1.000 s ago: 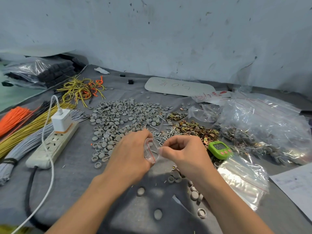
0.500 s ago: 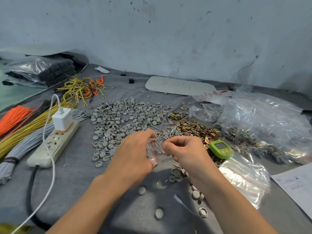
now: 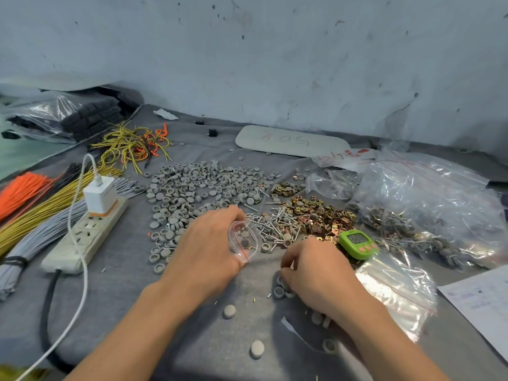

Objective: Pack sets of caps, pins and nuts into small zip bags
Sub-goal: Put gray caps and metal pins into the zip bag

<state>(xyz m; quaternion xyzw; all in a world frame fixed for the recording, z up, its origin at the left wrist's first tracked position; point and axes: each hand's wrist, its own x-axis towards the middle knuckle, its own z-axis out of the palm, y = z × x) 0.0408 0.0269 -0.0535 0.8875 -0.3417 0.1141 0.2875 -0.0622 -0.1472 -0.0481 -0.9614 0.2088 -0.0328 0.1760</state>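
Head view, filling step: left hand point(image 3: 209, 243) holds zip bag point(image 3: 243, 242) open; right hand point(image 3: 316, 273) curls over caps point(image 3: 279, 291) at its 5 o'clock — grip unconfirmed — next likely needs a pinch-and-lift to the mouth.

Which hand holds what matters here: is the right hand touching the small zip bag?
Apart. Head view: grey cloth shows between the right hand and the small zip bag, which the left hand grips.

The grey cloth-covered tabletop point(image 3: 129, 292) carries a wide heap of round grey plastic caps point(image 3: 203, 185), with silver metal pins point(image 3: 270, 226) and brass-coloured nuts point(image 3: 321, 215) just to its right. A white power strip point(image 3: 96, 229) lies at the left beside bundled wires point(image 3: 41, 213), a green digital timer point(image 3: 357, 243) near clear plastic bags point(image 3: 428, 204) at the right.
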